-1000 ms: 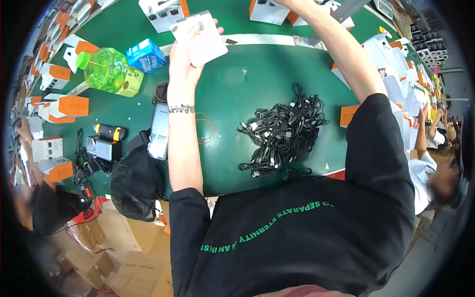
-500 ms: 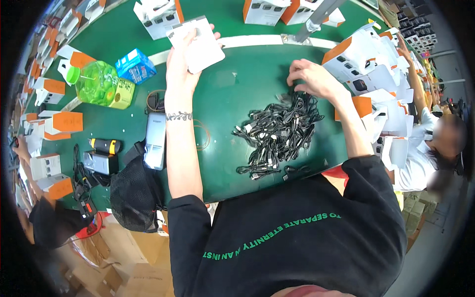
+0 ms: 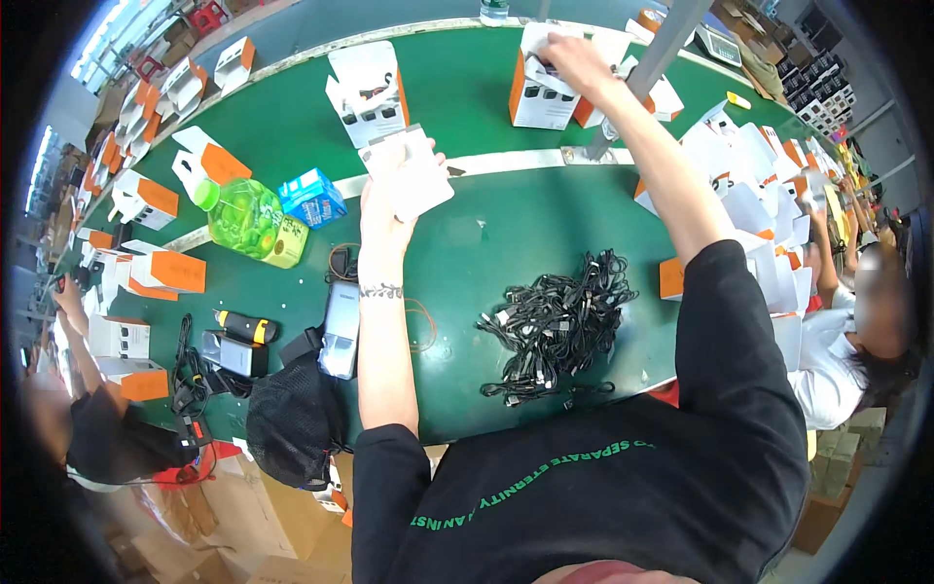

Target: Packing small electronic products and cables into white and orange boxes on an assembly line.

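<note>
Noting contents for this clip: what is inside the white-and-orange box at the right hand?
Something dark shows in the open top of the box, near the right hand. I can't tell what it is; the box's front and the hand cover the rest.

The green tabletop (image 3: 525,214) lies open beyond the black cable pile (image 3: 559,326), but a metal post (image 3: 671,41) obstructs the far right.

A green plastic bottle (image 3: 245,220) sits beside a blue rectangular carton (image 3: 313,199); a black-and-yellow cylinder (image 3: 248,327) lies near black mesh fabric (image 3: 292,420).
</note>
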Motion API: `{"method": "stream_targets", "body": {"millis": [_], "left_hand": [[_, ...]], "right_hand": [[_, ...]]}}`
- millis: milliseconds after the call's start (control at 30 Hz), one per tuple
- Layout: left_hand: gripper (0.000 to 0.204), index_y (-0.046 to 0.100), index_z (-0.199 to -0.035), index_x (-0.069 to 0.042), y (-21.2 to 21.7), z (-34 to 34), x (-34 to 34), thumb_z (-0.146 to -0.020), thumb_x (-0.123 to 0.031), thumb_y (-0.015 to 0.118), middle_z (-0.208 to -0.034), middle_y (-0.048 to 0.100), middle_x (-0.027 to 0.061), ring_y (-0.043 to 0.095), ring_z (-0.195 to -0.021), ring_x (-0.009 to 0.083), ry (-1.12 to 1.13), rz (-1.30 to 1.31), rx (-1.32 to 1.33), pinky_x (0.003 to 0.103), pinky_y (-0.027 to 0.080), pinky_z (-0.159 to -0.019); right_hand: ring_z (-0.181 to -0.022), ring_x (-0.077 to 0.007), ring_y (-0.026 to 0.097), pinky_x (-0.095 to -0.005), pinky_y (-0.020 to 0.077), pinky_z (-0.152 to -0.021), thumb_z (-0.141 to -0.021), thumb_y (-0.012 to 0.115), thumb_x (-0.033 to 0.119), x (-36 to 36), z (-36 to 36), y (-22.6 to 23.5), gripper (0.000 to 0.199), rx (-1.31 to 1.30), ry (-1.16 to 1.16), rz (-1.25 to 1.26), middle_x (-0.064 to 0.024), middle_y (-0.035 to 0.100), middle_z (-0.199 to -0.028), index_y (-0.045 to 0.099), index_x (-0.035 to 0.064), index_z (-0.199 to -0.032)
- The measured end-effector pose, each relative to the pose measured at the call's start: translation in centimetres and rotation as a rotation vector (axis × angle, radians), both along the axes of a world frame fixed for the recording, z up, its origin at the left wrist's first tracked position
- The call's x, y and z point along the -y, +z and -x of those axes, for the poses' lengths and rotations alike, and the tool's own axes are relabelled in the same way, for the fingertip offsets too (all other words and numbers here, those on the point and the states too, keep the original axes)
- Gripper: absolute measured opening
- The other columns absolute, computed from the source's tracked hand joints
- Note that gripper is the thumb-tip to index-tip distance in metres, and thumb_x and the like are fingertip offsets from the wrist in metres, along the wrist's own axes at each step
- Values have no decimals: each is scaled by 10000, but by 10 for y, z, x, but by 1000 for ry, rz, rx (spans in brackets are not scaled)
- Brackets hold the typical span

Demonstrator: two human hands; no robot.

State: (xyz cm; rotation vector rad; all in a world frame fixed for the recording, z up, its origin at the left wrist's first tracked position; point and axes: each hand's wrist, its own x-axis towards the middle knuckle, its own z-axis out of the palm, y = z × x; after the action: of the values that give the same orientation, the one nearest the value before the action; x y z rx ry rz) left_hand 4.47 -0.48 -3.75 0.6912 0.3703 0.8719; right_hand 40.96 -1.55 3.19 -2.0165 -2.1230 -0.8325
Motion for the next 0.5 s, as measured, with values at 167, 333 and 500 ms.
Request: {"method": "stream_targets", "body": {"millis": [167,333,500], "left_hand": [[512,372,-1408,25,-4,3,-5,-1000,-239,531,-1291,570,225,608,-1135,350,15,20,37,481,535,-959],[520,366,-1412,27,-6,8,-3,-997,-238,534,-1293,570,225,605,-1139,353,4,22,51,489,530,-964],[457,454,-1344,32,6,-2,1,-988,-235,559,-1216,623,207,650,-1061,338,-14,24,87,453,580,-876]], "right_hand": [[-901,-308,673,-455,538,-767,-856,537,116,2,2,-8,150,69,-123,98,-110,656,-934,679,69,-854],[-973,-311,661,-489,491,-901,-851,530,95,26,42,0,159,146,-187,161,-134,673,-971,665,49,-922],[-1036,-363,629,-475,492,-945,-850,506,39,18,14,-29,281,-255,-98,60,-197,635,-1063,606,-5,-1109]]}}
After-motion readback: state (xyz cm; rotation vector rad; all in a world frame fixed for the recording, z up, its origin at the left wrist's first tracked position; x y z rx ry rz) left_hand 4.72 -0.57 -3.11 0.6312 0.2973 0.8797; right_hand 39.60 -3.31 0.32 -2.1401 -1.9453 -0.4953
